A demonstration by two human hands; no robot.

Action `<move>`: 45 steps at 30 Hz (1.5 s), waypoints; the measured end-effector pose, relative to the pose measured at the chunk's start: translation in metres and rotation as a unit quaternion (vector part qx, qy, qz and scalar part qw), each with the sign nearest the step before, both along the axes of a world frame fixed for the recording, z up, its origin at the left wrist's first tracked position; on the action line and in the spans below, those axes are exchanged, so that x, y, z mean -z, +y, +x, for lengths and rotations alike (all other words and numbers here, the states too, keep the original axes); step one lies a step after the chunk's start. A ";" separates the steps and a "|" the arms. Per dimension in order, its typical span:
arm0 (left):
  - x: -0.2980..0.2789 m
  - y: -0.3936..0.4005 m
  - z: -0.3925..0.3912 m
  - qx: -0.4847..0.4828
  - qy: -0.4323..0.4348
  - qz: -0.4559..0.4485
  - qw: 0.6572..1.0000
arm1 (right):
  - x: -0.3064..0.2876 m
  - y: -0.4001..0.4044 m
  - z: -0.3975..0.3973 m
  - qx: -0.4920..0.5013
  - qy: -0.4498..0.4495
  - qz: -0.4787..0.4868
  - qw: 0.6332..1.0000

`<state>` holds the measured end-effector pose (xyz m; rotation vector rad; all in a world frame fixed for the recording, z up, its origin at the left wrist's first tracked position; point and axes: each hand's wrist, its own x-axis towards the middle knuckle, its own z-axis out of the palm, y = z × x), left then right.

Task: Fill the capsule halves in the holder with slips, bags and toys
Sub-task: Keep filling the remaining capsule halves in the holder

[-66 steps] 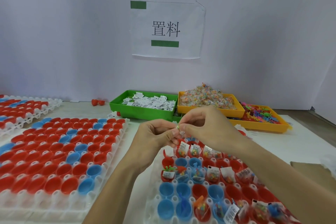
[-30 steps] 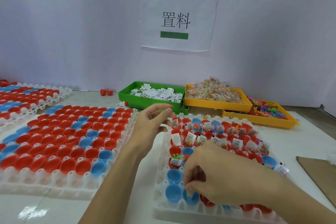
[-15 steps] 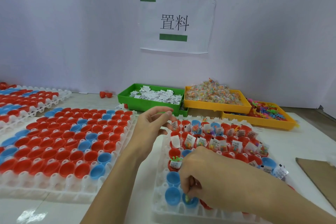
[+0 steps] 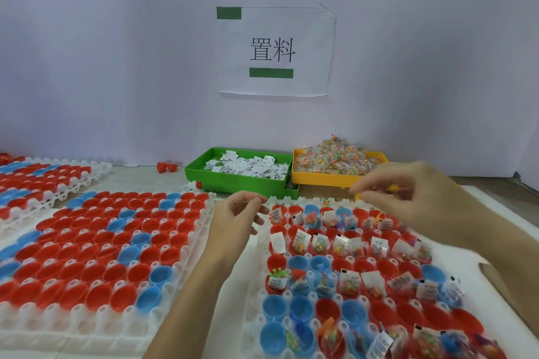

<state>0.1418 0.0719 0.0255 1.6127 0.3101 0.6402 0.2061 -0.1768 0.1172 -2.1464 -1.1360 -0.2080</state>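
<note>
The white holder (image 4: 256, 294) on the right carries red and blue capsule halves. Many of them hold white slips (image 4: 277, 243), small bags (image 4: 348, 285) and toys (image 4: 277, 272); a few blue halves (image 4: 274, 307) near the front left are bare. My left hand (image 4: 236, 220) hovers at the holder's back left corner, fingers loosely curled, and I see nothing in it. My right hand (image 4: 408, 198) is blurred above the holder's back right, fingers relaxed and empty.
A green tray of slips (image 4: 239, 182) and a yellow tray of bags (image 4: 320, 180) stand at the back; my right hand hides what is further right. Two more holders of bare halves (image 4: 116, 242) (image 4: 43, 178) lie left. Two loose red halves (image 4: 167, 167) sit by the wall.
My right hand has lifted from the front row of the holder and swung up to the back right. My left hand has barely moved.
</note>
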 end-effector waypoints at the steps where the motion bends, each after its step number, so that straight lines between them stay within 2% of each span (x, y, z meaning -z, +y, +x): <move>1: 0.001 -0.001 0.000 -0.012 0.002 0.022 1.000 | 0.003 -0.017 0.020 0.045 0.013 0.033 0.998; 3: 0.001 -0.003 0.001 -0.041 0.005 0.082 0.996 | 0.021 -0.045 0.063 0.147 0.046 0.114 0.981; 8: -0.004 -0.008 0.012 -0.124 0.026 0.205 0.970 | 0.092 -0.069 0.117 0.259 0.163 0.269 0.913; 11: -0.015 0.000 0.038 -0.162 0.040 0.276 0.946 | 0.130 -0.066 0.121 0.300 0.161 0.270 0.900; 14: -0.029 0.019 0.075 -0.183 0.077 0.333 0.922 | 0.136 -0.065 0.123 0.330 0.141 0.290 0.887; 17: -0.041 0.036 0.110 -0.173 0.170 0.355 0.903 | 0.139 -0.065 0.125 0.337 0.136 0.285 0.887; 22: -0.044 0.048 0.144 -0.122 0.341 0.415 0.835 | 0.140 -0.064 0.129 0.329 0.137 0.283 0.890; 24: -0.040 0.048 0.152 -0.107 0.353 0.392 0.843 | 0.140 -0.062 0.129 0.326 0.131 0.277 0.894; 30: -0.037 0.049 0.160 -0.168 0.270 0.328 0.890 | 0.139 -0.062 0.129 0.325 0.132 0.270 0.897; 35: -0.054 0.041 0.137 -0.179 0.173 0.288 0.925 | 0.140 -0.063 0.129 0.325 0.134 0.268 0.897; 39: -0.072 0.018 0.090 -0.183 0.080 0.257 0.946 | 0.139 -0.064 0.129 0.326 0.144 0.267 0.895; 42: -0.076 -0.003 0.040 -0.137 0.062 0.225 0.963 | 0.139 -0.063 0.127 0.322 0.145 0.258 0.899; 45: -0.069 -0.028 -0.017 -0.016 0.066 0.212 0.975 | 0.139 -0.063 0.125 0.320 0.144 0.257 0.901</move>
